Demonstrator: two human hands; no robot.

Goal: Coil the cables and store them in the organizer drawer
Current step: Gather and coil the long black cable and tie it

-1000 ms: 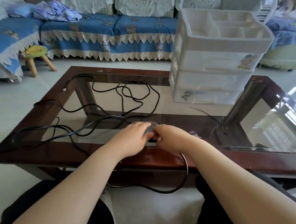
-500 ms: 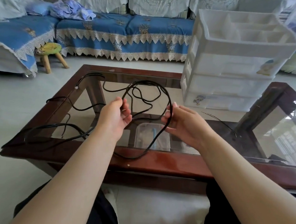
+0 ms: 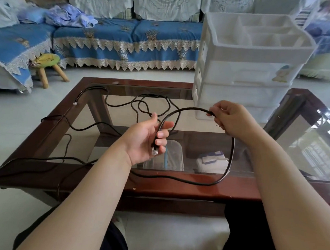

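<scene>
- Head view: both hands raised over the near part of a glass-top coffee table, well apart from each other, each gripping the same black cable.
- Left hand: palm up, fingers curled round the cable close to its end; clear plug hangs just below the fingers.
- Right hand: pinches the cable further along, thumb and fingers closed on it, held higher and to the right of the left hand.
- Cable arcs between the two hands, then drops from the right hand in a big loop that touches the table's near wooden rail and runs back left under the left forearm.
- Rest of the cable lies loose and tangled across the glass on the left and far side; a second clear plug sits by the far-left edge.
- White drawer organizer stands on the far right of the table, drawers pushed in, divided tray on top.
- Under the glass: a clear plastic box and a white packet.
- Background: blue sofa with lace trim, small wooden stool on the floor.
</scene>
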